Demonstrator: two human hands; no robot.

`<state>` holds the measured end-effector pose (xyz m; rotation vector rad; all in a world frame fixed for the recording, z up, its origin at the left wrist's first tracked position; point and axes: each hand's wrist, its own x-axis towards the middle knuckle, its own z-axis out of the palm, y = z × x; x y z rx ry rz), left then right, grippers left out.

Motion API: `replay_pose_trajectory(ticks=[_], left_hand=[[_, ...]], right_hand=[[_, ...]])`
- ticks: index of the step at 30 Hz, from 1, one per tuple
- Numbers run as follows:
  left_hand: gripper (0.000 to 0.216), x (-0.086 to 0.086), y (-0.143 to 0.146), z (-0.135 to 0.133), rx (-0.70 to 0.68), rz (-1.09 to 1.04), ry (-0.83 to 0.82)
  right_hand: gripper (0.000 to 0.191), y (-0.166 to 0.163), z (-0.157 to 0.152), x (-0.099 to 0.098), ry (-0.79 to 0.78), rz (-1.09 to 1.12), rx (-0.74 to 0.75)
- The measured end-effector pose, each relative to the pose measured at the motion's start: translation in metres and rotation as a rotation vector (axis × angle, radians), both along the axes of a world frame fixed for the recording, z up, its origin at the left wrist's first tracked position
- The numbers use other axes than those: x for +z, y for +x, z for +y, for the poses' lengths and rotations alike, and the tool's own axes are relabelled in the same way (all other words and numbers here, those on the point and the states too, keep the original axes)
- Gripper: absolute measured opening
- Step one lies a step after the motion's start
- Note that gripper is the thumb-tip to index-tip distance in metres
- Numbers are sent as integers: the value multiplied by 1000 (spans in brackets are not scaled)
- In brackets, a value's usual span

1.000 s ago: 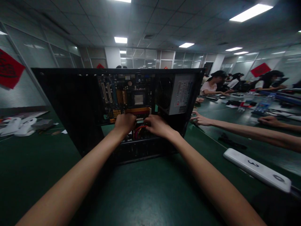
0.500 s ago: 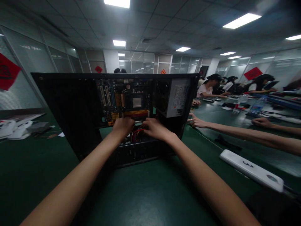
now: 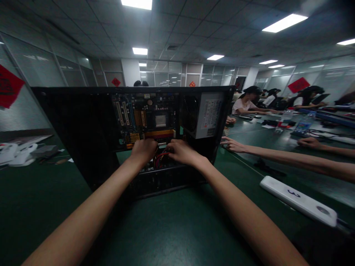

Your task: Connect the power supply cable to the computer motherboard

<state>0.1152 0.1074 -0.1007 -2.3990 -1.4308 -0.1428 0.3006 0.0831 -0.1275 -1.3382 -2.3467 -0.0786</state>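
An open black computer case (image 3: 83, 133) stands on the green table (image 3: 172, 229), showing a motherboard (image 3: 144, 114) and a grey power supply (image 3: 208, 114). Both my hands reach into its lower part. My left hand (image 3: 144, 149) is closed just below the motherboard's yellow slots. My right hand (image 3: 181, 151) is closed beside it, over red cables (image 3: 161, 157). The fingertips of both hands are hidden inside the case, so what they hold cannot be made out.
A white power strip (image 3: 298, 201) marked 3 lies at the right. Another person's arms (image 3: 277, 157) stretch across the table there. More people sit at the far right with bottles (image 3: 303, 125). White items (image 3: 16, 152) lie at the far left.
Both hands stay in the same spot inside the case. The view has shifted slightly; the case sits a little further left in the picture.
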Motion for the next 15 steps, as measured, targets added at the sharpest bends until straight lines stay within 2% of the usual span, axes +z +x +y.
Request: replay_pose_trajectory(ticks=[15], left_hand=[[34,1,1,-3,31,8,-5]], right_hand=[[22,-1,-4,4,-18,-3,6]])
